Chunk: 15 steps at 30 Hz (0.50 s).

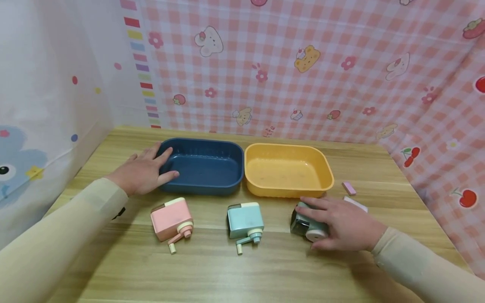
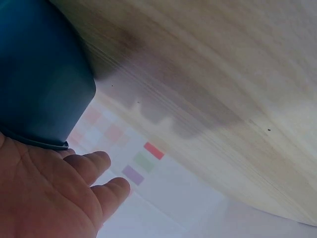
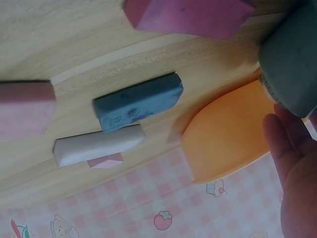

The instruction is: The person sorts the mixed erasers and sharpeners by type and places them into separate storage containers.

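My left hand (image 1: 142, 171) lies over the left rim of a dark blue plastic bin (image 1: 201, 189), fingers spread and relaxed; the left wrist view shows my palm beside the bin's outer wall (image 2: 39, 69). My right hand (image 1: 346, 223) holds a dark grey-green crank pencil sharpener (image 1: 299, 225), fingers over its far side and thumb on the near side. Part of the sharpener (image 3: 292, 64) is hidden by the hand. A light blue crank sharpener (image 1: 245, 221) and a pink one (image 1: 172, 219) stand on the table to its left.
A yellow bin (image 1: 289, 191) adjoins the blue one. Beyond my right hand lie a small pink block (image 1: 349, 188) and a white block (image 1: 356, 203), like erasers. The right wrist view also shows a blue eraser (image 3: 138, 101) and larger pink blocks (image 3: 190, 17). Patterned cloth (image 1: 265, 63) hangs behind the table.
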Tool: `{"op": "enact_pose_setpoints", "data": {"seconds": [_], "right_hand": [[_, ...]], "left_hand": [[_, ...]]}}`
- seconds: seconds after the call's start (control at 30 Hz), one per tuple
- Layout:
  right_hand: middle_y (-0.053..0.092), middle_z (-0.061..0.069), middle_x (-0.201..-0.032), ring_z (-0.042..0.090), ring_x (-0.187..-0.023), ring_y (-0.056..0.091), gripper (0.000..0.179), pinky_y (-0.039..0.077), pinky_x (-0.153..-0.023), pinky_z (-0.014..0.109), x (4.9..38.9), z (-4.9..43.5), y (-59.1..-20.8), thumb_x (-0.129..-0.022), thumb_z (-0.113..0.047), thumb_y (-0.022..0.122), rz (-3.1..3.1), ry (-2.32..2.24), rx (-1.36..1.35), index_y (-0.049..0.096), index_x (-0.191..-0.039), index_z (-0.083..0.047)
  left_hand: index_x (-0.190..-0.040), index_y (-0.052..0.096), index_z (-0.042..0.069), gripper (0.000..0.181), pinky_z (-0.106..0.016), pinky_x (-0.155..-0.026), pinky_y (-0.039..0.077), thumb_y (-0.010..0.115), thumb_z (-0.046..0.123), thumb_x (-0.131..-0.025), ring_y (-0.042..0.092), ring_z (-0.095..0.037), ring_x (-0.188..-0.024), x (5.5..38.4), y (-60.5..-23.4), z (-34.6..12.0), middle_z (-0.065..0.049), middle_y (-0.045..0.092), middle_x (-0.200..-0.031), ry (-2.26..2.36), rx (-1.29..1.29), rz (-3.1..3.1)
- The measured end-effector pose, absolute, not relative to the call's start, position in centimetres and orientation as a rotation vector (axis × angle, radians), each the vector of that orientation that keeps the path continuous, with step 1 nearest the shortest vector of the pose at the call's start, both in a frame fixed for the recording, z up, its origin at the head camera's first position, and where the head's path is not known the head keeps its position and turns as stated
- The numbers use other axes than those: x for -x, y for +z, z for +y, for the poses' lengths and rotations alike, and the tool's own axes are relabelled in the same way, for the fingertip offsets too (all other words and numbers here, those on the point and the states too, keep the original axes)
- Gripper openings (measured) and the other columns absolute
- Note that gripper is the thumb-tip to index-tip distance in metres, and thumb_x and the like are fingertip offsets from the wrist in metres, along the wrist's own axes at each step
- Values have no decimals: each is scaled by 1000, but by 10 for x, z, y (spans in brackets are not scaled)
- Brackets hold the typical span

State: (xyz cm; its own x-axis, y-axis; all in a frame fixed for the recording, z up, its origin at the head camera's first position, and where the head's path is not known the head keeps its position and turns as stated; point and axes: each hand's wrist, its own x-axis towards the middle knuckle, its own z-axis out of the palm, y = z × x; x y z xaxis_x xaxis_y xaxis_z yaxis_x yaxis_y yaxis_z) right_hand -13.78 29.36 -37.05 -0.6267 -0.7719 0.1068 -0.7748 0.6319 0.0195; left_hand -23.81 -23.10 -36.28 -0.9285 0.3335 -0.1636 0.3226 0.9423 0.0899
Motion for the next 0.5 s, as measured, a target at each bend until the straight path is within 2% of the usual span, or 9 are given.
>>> {"op": "enact_pose_setpoints", "data": {"seconds": [0.1, 0.2, 0.5], "right_hand": [[58, 10, -155, 30, -133, 62, 99, 56, -102, 51, 137, 295, -370, -76, -68, 85, -2819, 46, -1288, 53, -156, -20], [55, 10, -157, 32, -136, 59, 102, 54, -105, 53, 137, 295, -369, -75, -58, 90, -2893, 48, -1268, 48, -159, -18], [41, 9, -168, 34, -142, 53, 110, 51, -109, 54, 137, 294, -367, -71, -43, 96, -2959, 78, -1251, 41, -163, -15]], "left_hand": [[-169, 15, 6, 92, -80, -120, 19, 35, 70, -106, 17, -60, -155, 238, -363, -231, -35, 4, -172, 95, -501, 2920], [-169, 15, 6, 92, -80, -119, 19, 36, 69, -106, 17, -60, -155, 237, -363, -231, -36, 4, -172, 95, -503, 2919], [-169, 14, 7, 91, -79, -120, 18, 35, 69, -106, 15, -59, -156, 238, -364, -230, -35, 3, -172, 108, -503, 2911]]}}
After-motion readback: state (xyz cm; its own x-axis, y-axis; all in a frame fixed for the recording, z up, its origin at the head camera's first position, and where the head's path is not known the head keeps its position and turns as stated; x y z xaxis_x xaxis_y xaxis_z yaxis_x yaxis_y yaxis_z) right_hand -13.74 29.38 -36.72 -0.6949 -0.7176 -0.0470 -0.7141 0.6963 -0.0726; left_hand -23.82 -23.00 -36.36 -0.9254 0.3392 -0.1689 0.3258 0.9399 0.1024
